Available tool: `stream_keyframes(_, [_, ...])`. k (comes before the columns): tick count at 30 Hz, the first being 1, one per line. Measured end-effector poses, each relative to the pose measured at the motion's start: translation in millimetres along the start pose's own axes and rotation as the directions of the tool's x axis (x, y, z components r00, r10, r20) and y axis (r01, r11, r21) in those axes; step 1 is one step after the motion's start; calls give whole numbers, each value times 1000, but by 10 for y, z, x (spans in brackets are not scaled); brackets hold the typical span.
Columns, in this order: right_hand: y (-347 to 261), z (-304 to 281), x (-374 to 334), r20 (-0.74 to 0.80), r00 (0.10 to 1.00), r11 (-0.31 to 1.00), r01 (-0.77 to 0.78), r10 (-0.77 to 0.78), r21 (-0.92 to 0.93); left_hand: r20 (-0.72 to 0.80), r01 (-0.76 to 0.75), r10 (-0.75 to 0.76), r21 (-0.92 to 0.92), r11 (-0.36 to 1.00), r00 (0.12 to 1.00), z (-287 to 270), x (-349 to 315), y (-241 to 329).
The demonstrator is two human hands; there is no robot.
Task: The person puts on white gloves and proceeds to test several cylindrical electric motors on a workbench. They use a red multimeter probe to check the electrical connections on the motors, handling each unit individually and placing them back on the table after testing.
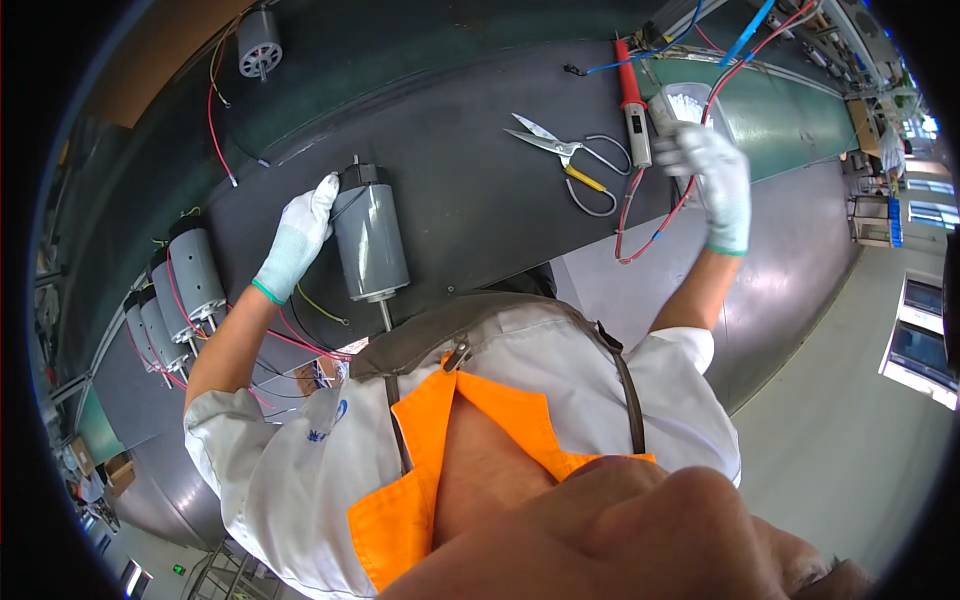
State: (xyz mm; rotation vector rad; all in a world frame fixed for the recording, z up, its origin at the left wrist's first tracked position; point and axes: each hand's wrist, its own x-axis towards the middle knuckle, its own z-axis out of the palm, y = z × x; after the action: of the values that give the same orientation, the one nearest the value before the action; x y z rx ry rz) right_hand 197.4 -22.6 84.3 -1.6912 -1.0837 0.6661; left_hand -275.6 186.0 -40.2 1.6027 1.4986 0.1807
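A grey cylindrical electric motor [371,240] lies on the dark worktop, its black end cap away from me and its shaft toward me. My gloved left hand [303,222] is closed at the left of the end cap, fingers pressed against it near a dark wire. Over a pale box [660,112] holding small white pieces is my gloved right hand [718,180]. Its fingers are smeared by motion, so what they hold, if anything, does not show. Just left of the box lie a red-and-white pen-shaped tool [636,115] with a display and scissors [566,150] with a yellow-wrapped handle.
Several grey motors [193,268] with pink wires stand in a row at the left. Another motor [260,45] with trailing wires lies at the far left. Red and blue cables [690,190] loop at the right. A brown cardboard panel [160,60] is at the upper left.
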Motion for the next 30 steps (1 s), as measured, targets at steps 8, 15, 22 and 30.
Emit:
stream_keyframes(8, [1429,-694,892,-249,968,676,-162,-34,-719,70,-192,180,248,949,981,152,-112,317])
stream_keyframes(15, [1412,-595,1038,-284,958,679,-187,-33,-710,78,-180,165,242,954,983,145,-198,315])
stream_keyframes(22, [1531,-863,930,-385,915,942,-229,122,-245,111,-187,167,196,963,980,121,-207,396])
stream_keyframes(30, [1159,-727,756,-434,895,625,-279,-107,-729,203,-190,152,185,964,967,68,-157,421])
